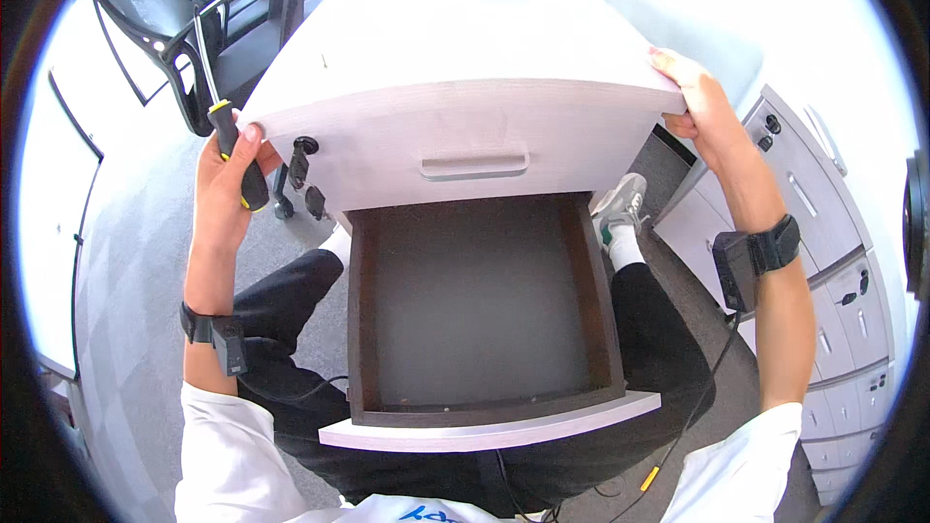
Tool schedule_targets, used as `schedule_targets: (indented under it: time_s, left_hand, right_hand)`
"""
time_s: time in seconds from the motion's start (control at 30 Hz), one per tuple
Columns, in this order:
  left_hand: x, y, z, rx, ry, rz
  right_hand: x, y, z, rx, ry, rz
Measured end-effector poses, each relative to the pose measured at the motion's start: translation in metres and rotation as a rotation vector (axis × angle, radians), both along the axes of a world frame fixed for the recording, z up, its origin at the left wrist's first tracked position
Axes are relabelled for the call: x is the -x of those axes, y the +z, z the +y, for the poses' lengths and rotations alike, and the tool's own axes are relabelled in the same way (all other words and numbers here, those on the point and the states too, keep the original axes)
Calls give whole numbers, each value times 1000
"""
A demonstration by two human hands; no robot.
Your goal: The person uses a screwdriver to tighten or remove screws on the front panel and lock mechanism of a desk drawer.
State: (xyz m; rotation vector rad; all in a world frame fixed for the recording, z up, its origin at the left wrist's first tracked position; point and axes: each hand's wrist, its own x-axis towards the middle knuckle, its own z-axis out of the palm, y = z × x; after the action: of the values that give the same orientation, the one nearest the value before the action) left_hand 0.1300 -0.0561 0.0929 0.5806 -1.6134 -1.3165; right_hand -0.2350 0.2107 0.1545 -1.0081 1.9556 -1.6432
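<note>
A pale wood-grain drawer cabinet (455,29) stands before me between my legs. My left hand (221,184) is closed around a screwdriver (227,131) with a black and yellow handle, its metal shaft pointing up and away. That hand's thumb also rests at the cabinet top's near left corner. My right hand (715,114) grips the near right corner, thumb on top and fingers underneath. Below the closed upper drawer front (387,143), a lower drawer (475,300) is pulled out toward me with nothing seen inside. Black keys (299,167) hang from the lock at the upper left.
Black office chairs (145,15) stand at the far left. More pale cabinets (823,223) with keys in their locks line the right, near a white wall (775,0). Cables (693,416) run from the wrist devices past my legs over the grey carpet (136,300).
</note>
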Motion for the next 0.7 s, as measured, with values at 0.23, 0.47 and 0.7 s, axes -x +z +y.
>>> schedule_targets:
  time_s: [0.23, 0.47, 0.7]
  left_hand:
    - [10, -3, -3, 77, -40, -34]
    - [23, -3, -33, 47, -10, -91]
    - [56, 24, -85, 59, -133, -307]
  right_hand:
    - [-4, -5, 6, 51, -16, -69]
    - [-20, -1, 19, 44, -54, -75]
    - [-47, 0, 4, 82, -163, -19]
